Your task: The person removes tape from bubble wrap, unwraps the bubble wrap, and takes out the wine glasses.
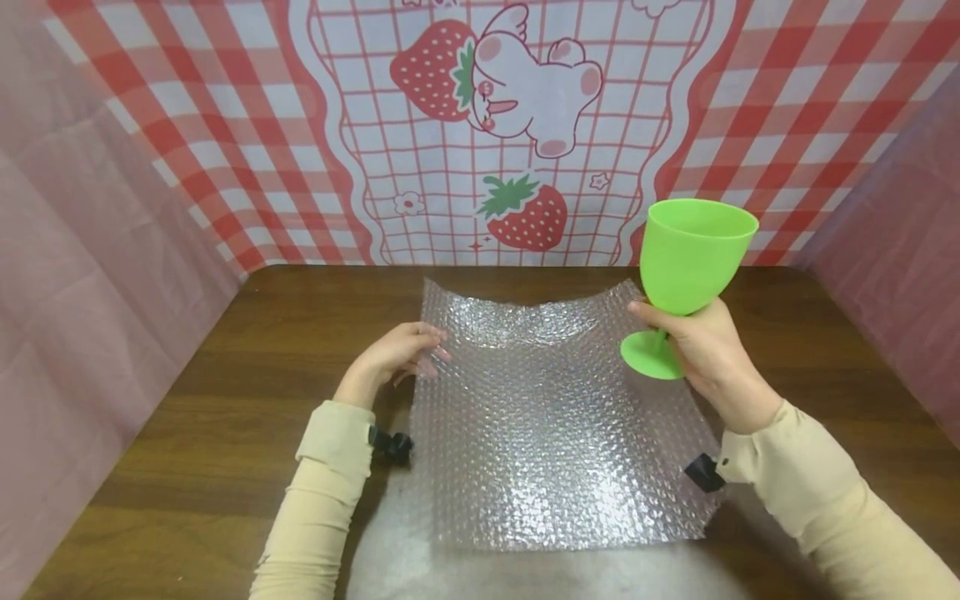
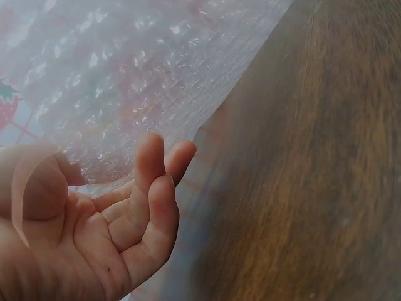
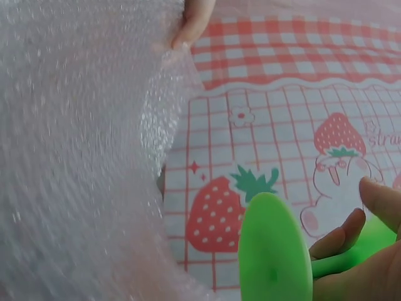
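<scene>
A clear bubble wrap sheet [image 1: 540,417] spreads across the middle of the head view, its far edge curving up at the corners. At its left edge, my left hand [image 1: 405,346] holds the wrap between thumb and fingers; the wrap's edge runs down to that hand [image 2: 119,232] in the left wrist view. To the right, my right hand [image 1: 708,350] grips a bright green plastic goblet [image 1: 693,254] by its stem, just under the bowl. The goblet is held nearly upright above the wrap's right side. Its round foot [image 3: 272,251] shows in the right wrist view.
Under everything is a dark brown wooden table [image 1: 255,367], with a pale patch near its front edge. A red-and-white checked cloth [image 1: 420,167] with strawberries hangs behind it. Pink curtains [image 1: 67,292] flank both sides.
</scene>
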`<action>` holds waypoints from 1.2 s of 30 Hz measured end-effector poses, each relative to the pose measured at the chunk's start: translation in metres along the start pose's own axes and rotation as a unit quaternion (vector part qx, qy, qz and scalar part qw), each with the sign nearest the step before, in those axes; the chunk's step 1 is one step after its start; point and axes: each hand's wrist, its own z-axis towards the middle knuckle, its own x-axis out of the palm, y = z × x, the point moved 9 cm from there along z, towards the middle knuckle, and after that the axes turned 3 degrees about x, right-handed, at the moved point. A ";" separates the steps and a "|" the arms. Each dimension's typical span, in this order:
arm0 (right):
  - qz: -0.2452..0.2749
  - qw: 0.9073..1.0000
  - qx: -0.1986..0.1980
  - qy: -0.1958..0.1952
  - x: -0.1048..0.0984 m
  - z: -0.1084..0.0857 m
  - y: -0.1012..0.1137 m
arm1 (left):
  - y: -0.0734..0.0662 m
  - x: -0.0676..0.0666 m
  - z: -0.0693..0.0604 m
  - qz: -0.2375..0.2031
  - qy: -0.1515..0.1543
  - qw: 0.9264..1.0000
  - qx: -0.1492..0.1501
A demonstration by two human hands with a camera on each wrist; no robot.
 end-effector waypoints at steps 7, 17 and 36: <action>0.061 0.997 -0.033 -0.030 -0.016 0.005 0.010 | 0.002 -0.001 0.002 -0.002 0.002 1.000 -0.001; 0.210 0.976 -0.047 -0.019 -0.037 0.011 0.016 | 0.005 -0.001 0.003 -0.007 0.004 1.000 0.002; 0.339 0.934 -0.105 -0.025 -0.063 0.010 0.035 | 0.006 0.000 0.004 -0.010 0.001 1.000 -0.007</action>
